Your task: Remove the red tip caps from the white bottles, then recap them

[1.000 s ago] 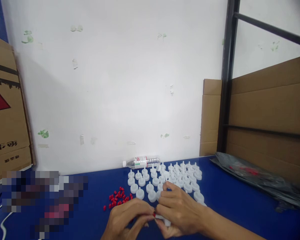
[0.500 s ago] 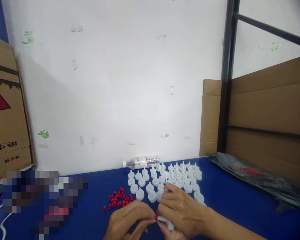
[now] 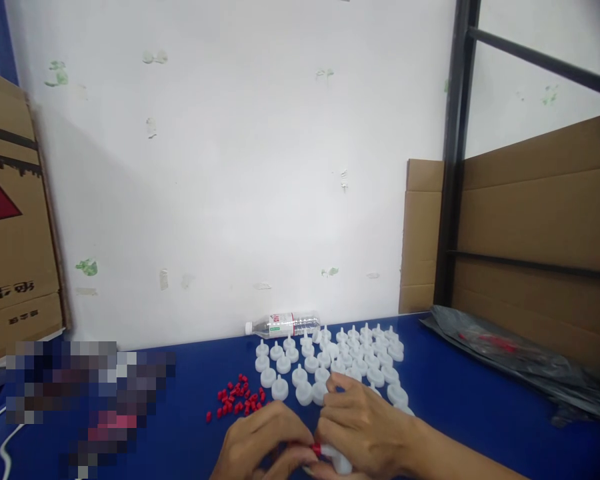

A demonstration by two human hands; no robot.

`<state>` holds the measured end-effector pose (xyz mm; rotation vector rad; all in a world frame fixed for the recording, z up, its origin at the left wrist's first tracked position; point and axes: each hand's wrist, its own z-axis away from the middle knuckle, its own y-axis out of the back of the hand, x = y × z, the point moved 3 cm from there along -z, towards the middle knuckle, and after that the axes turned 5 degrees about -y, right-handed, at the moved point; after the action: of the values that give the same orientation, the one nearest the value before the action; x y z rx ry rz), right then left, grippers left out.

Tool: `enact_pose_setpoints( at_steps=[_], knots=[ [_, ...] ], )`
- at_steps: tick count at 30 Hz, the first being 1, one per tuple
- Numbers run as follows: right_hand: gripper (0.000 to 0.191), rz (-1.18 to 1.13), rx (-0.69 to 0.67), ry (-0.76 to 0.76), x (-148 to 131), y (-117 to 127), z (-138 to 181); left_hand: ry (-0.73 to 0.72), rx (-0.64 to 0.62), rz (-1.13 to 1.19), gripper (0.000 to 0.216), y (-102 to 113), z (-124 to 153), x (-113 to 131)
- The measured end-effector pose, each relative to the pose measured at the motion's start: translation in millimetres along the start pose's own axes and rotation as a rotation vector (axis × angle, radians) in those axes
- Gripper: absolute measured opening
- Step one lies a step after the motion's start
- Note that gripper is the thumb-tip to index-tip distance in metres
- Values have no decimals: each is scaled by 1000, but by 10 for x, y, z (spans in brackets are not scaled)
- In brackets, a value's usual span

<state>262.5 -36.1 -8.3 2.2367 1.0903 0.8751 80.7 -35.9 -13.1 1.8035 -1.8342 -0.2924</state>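
Both hands meet at the bottom edge of the view over the blue table (image 3: 455, 400). My right hand (image 3: 365, 430) is closed around a white plastic cap (image 3: 341, 460). My left hand (image 3: 265, 440) pinches a small red plug (image 3: 317, 450) against that cap. Just beyond the hands stand several white caps (image 3: 330, 363) in rows. A scatter of small red plugs (image 3: 237, 395) lies to their left.
A clear water bottle (image 3: 283, 324) lies against the white wall. Cardboard boxes stand at the left (image 3: 15, 220) and right (image 3: 535, 233). A grey plastic bag (image 3: 515, 357) lies at the right. A black metal post (image 3: 453, 153) rises behind. A blurred patch covers the lower left.
Both hands have slid slightly down and toward me, still pressed together on the white cap and red plug. Nothing else has moved.
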Motion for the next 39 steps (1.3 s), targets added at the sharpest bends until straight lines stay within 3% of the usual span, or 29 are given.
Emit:
enact_pose_setpoints(
  at_steps=[2, 4, 7, 14, 19, 27, 34, 39],
  knots=[
    [39, 30, 22, 61, -23, 31, -13, 103, 2, 38, 13, 3, -17, -17],
    [41, 62, 26, 130, -50, 53, -14, 177, -22, 95, 29, -4, -16, -54],
    [40, 70, 21, 206, -89, 54, 6, 180, -87, 147, 54, -29, 28, -124],
    [46, 22, 2, 235, -153, -61, 69, 179, -294, 255, 55, -118, 175, -189],
    [57, -4, 17, 225, -170, -90, 67, 126, -283, 211, 52, -141, 168, -185],
    [41, 11, -45, 226, -180, -119, 98, 60, -262, 152, 38, -165, 175, -203],
    [36, 59, -5, 186, -170, -84, 57, 64, -131, 199, 28, -100, 137, -154],
    [35, 81, 13, 118, -118, -47, 23, 20, -101, 35, 30, -49, 48, -88]
  ],
)
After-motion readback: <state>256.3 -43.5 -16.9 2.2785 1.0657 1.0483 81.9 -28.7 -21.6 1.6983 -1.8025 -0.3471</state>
